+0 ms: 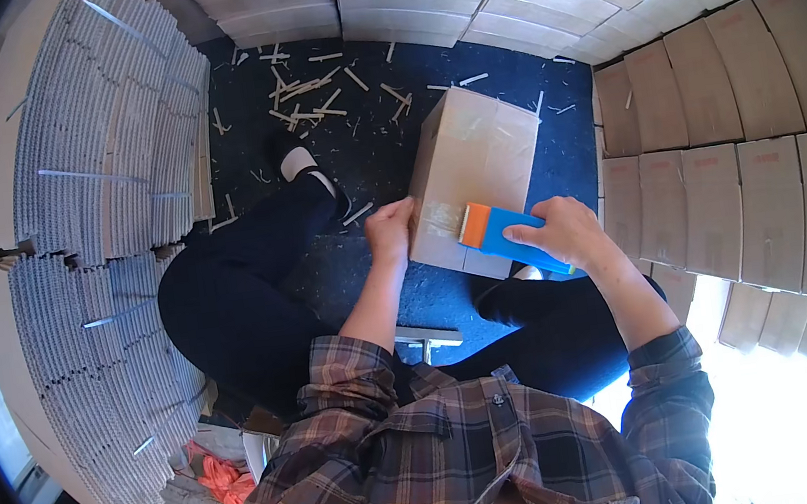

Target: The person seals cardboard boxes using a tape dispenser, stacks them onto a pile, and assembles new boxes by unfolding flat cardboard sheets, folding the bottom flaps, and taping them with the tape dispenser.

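Box (475,158): R hand (571,233) grips blue/orange tape dispenser (512,237) at top; L hand (390,231) fingers curled by side, hold unclear.

Cartons (759,208) wall in a dark floor (365,141) strewn with pale scraps (301,89) as bright light (778,428) floods the lower right.

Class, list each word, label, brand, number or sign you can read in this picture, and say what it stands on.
Stacked boxes on the right: faint reddish marks, too small and blurred to read.
Carton between the hands: no readable text.
Blue-and-orange hand tool: no readable text.
Nothing here can be quoted.
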Tool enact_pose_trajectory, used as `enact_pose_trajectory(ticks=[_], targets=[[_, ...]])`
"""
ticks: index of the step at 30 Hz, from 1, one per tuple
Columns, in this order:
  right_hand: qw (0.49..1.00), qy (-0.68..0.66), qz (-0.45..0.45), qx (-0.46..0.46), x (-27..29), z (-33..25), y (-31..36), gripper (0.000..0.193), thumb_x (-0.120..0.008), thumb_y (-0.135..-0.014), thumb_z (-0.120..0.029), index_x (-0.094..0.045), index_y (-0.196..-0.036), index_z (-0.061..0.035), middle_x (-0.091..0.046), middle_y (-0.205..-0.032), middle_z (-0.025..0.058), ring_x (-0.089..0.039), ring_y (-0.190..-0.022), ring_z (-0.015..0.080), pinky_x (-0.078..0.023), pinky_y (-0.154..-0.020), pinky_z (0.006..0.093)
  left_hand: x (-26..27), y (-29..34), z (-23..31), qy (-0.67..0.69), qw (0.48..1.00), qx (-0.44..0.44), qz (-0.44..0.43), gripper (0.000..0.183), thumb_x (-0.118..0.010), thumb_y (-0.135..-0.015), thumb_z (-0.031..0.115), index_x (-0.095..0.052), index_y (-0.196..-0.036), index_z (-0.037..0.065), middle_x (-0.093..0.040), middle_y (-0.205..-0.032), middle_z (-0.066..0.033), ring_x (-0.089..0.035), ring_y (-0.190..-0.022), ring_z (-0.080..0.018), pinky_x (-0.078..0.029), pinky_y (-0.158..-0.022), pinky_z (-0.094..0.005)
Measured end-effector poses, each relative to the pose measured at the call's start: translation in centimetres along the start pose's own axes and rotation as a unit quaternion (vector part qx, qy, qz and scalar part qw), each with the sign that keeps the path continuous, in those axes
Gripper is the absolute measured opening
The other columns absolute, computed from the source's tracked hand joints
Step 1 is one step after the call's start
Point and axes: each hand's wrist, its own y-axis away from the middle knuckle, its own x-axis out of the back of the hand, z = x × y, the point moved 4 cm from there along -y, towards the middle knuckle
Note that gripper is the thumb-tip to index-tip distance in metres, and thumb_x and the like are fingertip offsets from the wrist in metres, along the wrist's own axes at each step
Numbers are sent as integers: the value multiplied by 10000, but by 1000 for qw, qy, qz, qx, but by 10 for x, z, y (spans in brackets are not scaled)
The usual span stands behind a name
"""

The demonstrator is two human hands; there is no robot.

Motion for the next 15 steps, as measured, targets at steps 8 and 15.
enact_pose_trajectory(ticks=[8, 15], targets=[[1000, -8, -5, 7, -4, -4, -1, 569, -654, -763, -541, -716, -981, -19, -693, -901, 171, -662, -891, 294, -491, -838, 387, 14, -14, -30, 12, 999, 51, 7, 479, -660, -877, 266, -582, -1194, -84, -549, -1297, -220, -551, -1180, -225, -437, -954, -291], [1000, -26, -1, -4, -4, 8, 1, 577, -655, -763, -544, -710, -998, -20, -687, -918, 178, -654, -919, 298, -485, -845, 395, 5, 45, 26, 36, 992, 15, -120, 590, -426, -996, 400, -403, -1379, -48, -439, -1419, -170, -420, -1307, -208, -303, -1076, -283]])
